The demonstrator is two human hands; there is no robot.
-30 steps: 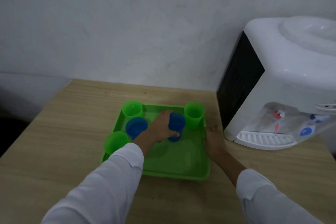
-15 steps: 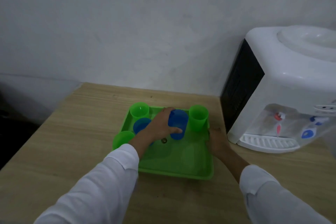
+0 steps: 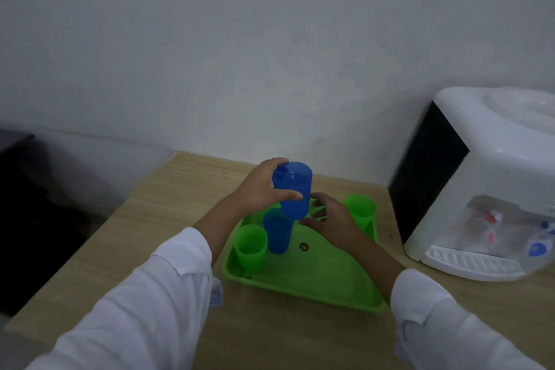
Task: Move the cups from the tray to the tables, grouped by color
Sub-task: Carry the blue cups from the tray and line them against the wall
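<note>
While the left hand (image 3: 258,192) has its grip curled around the blue cup (image 3: 292,192), upright in the air just above the second blue cup (image 3: 277,234) on the tray (image 3: 315,276), the right hand (image 3: 330,219) hovers open just beside it.

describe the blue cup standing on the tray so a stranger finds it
Left of the white water dispenser, a green tray holds cups. The blue cup stands at its left, beside a green cup. It is the only blue one on the tray; the left hand holds the second blue cup aloft.
</note>
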